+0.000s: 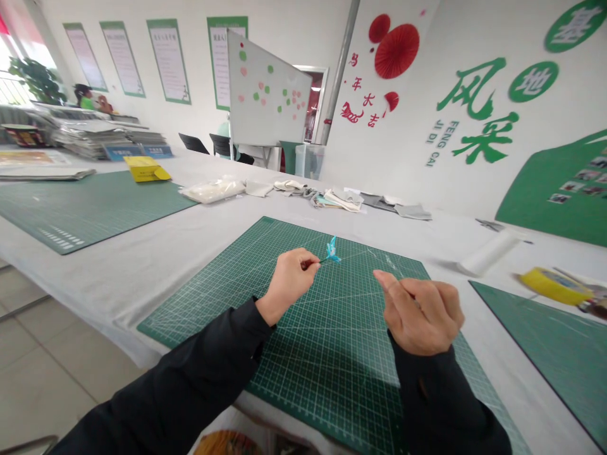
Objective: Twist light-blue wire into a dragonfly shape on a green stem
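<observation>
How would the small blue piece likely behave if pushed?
The blue piece is probably light: the left hand holds it up by a pinch on its thin stem. Its slender, spread tips may bend easily. A push might make it sway, as only the stem supports it.

Small petalled piece: bright light blue; its stem dark. Cutting mat: green, fine white grid crossed by pale diagonals. Sleeves: plain black. Tablecloth: pale grey-white, unpatterned. Folded packet: yellow. Whiteboard: white, scattered pink and green spots. Pleated wall fan: red. Large wall lettering: green on white.
</observation>
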`<state>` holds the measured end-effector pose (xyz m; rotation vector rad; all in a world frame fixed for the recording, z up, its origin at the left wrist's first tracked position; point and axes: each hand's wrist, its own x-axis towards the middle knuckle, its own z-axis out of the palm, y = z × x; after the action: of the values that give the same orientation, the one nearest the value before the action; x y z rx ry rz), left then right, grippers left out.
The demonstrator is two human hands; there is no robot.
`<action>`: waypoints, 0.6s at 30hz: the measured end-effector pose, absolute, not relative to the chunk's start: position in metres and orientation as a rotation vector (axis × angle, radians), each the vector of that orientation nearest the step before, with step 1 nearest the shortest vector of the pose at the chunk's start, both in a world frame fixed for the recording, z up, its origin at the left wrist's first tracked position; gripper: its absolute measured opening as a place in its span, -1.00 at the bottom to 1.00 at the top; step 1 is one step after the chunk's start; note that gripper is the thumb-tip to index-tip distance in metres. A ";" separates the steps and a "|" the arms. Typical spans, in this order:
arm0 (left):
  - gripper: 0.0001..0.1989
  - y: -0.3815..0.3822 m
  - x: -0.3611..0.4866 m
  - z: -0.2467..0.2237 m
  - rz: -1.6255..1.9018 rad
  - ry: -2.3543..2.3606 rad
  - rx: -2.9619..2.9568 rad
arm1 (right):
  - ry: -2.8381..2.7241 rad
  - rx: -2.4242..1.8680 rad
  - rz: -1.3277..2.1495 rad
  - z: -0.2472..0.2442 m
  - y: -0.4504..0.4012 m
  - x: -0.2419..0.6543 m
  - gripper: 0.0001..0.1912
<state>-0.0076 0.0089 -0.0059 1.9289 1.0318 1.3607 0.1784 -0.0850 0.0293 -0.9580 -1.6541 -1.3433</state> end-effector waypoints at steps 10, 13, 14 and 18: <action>-0.83 0.005 -0.012 0.001 1.030 1.004 2.363 | -1.665 -0.955 -1.387 0.033 -0.091 0.183 -0.68; -0.83 0.004 -0.013 0.004 0.934 0.914 2.440 | -1.650 -0.959 -1.417 0.034 -0.092 0.187 -0.66; -0.83 0.003 -0.013 0.004 0.895 0.882 2.469 | -1.640 -0.958 -1.421 0.034 -0.091 0.188 -0.66; -0.83 0.000 -0.015 0.007 0.734 0.729 2.549 | -1.622 -0.949 -1.391 0.034 -0.089 0.189 -0.70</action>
<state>-0.0152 0.0003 0.0075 2.5488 0.7294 0.7339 0.1893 -0.0887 0.0336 -0.9491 -1.6217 -1.3913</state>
